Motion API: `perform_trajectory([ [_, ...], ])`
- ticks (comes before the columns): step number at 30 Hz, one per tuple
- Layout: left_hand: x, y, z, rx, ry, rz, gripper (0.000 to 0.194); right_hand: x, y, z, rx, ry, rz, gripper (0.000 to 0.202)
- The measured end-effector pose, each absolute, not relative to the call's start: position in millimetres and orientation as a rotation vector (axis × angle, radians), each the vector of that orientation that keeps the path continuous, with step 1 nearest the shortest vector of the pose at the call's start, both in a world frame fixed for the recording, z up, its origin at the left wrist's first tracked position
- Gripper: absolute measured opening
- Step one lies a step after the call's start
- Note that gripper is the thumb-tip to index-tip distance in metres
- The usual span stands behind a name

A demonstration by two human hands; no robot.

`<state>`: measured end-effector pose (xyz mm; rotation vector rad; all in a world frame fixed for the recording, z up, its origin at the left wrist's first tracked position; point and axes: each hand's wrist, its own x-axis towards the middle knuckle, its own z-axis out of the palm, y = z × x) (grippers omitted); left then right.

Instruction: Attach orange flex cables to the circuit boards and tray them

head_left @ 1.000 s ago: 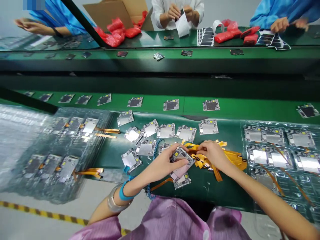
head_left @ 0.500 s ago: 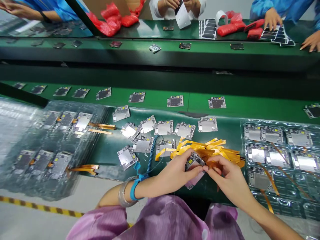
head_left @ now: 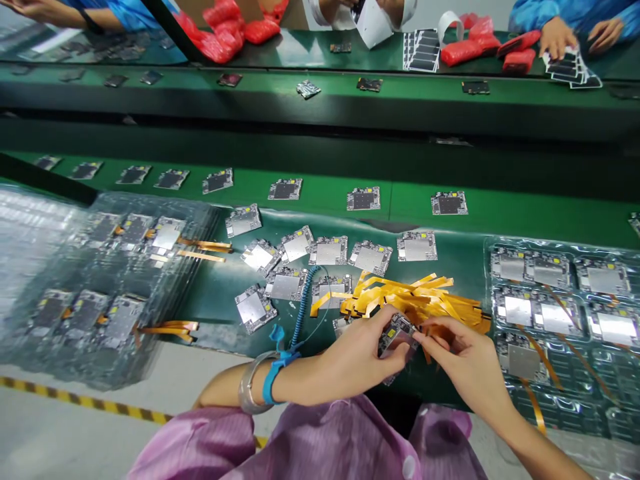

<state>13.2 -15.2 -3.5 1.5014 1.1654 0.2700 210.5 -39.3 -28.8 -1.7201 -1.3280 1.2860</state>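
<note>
My left hand [head_left: 367, 347], with a blue strap and a clear bangle at the wrist, grips a circuit board [head_left: 399, 335] between thumb and fingers. The fingertips of my right hand [head_left: 457, 350] are pinched at the board's right edge, on an orange flex cable whose end is mostly hidden. Just beyond both hands lies a heap of orange flex cables [head_left: 425, 297]. Several boards with silver shields, one of them a board [head_left: 327, 251], are spread on the green bench behind and to the left of my left hand.
A clear tray [head_left: 555, 360] with boards and cables stands at the right, and stacked trays [head_left: 195, 230] at the left. Boards lie on the green conveyor [head_left: 325, 193]. A coiled blue cord [head_left: 303, 307] runs to my wrist. Across the line, people's hands handle sheets.
The held board has tilted and shifted slightly right, and my right hand has moved a little with it. Boards on the near conveyor have moved right. A person's hand has shifted the black-and-white sheets.
</note>
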Motion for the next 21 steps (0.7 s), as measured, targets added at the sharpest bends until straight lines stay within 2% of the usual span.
perform_trajectory([
  [11,14.0,-19.3,-5.3,1.633,1.198,0.252,0.010,207.9,-44.1,-32.9,-1.801,-1.293,1.157,0.036],
  [19,9.9,-6.0,-13.0,1.544,1.154,0.283,0.012,215.6,-40.2,-33.6,-1.712,-1.477,1.234,0.033],
  [21,6.2,6.4,-17.9,1.490,1.129,0.329,0.016,222.7,-35.2,-35.4,-1.697,-1.493,1.299,0.040],
])
